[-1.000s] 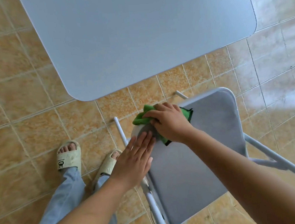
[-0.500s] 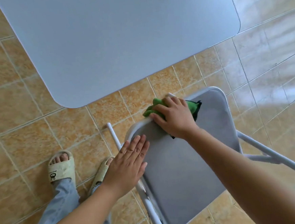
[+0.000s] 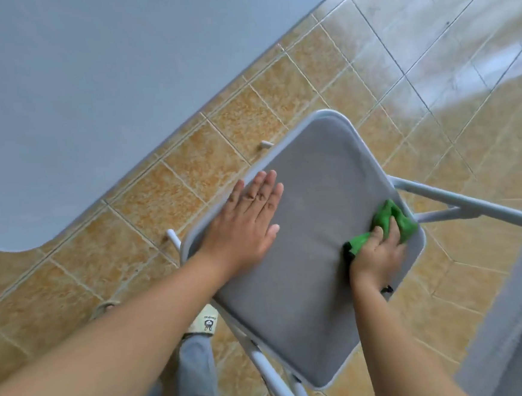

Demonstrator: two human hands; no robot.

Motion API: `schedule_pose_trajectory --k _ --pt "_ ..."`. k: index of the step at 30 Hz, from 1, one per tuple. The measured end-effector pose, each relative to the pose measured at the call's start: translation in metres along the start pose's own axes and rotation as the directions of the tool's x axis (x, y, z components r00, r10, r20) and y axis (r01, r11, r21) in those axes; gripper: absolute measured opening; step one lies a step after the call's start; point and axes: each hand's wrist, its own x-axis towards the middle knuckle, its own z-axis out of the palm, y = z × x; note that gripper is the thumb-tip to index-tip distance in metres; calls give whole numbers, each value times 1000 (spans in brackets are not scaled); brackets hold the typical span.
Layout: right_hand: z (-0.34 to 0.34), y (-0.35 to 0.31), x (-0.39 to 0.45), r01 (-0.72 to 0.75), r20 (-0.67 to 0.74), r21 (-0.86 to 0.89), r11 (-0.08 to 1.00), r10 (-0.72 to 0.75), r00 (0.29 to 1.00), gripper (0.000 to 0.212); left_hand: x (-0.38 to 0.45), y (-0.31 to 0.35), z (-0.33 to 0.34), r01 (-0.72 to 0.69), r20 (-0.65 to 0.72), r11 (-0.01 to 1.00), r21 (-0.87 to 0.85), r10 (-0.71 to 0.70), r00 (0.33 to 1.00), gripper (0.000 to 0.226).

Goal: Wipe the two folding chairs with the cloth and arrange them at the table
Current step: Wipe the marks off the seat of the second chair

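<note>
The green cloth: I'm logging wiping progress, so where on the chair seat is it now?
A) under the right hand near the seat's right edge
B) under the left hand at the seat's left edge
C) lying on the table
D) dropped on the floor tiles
A: the green cloth is bunched under the right hand near the right edge of the chair seat, while the left hand lies flat and bare.

On the chair seat [image 3: 307, 250], the middle lies bare between the left hand [image 3: 247, 222], flat at its left edge, and the right hand [image 3: 378, 255], closed on the green cloth [image 3: 389, 222] at its right edge. A strip of open tiled floor [image 3: 219, 157] separates the seat from the surface [image 3: 104, 85] beyond it. White frame tubes [image 3: 472, 204] jut out right of the seat.
</note>
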Motion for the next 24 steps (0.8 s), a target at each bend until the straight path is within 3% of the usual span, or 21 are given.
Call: schedule_pose_trajectory --k 3,5,7,8,11,13,14,15,16,18,19,22,24 --pt "-13 19 -11 -375 -131 158 914 396 909 38 21 -3 10 -120 126 987 103 107 986 64" --pt "-3 -9 -11 -362 -117 221 906 393 912 35 19 -5 7 -112 93 981 155 99 991 64" --pt "12 -53 -12 -64 -77 201 978 81 994 31 19 -3 9 -117 -5 985 128 118 993 63" --pt "23 -74 -14 133 -25 191 973 -131 991 28 17 -6 11 -117 -44 988 104 123 991 62" --pt "37 -108 17 555 88 125 823 -566 820 26 20 -4 15 -148 -89 986 79 155 984 62" --pt "31 -96 43 697 112 21 717 -694 711 29 19 -4 15 -137 -88 986 92 145 985 62" --pt "23 -78 53 716 108 -32 697 -710 696 32 18 -4 15 -129 -87 987 95 137 987 62" --pt "15 -56 63 682 100 -69 728 -675 731 35 19 -4 15 -123 -96 988 98 133 986 62" --pt "4 -29 72 584 92 -97 806 -577 812 38 21 -3 15 -122 -99 987 100 132 986 62" --pt "-16 23 82 283 47 -139 949 -279 959 38 21 -1 14 -114 -89 989 97 123 988 62" --pt "-24 41 83 147 25 -142 979 -145 989 36 21 -1 14 -108 -91 989 100 118 989 63" --pt "-21 49 83 -71 -26 -64 995 69 997 34 22 0 13 -122 -79 986 115 131 988 62" --pt "-12 35 80 -287 -111 35 957 289 951 33 22 -2 14 -116 -77 987 110 125 989 63"
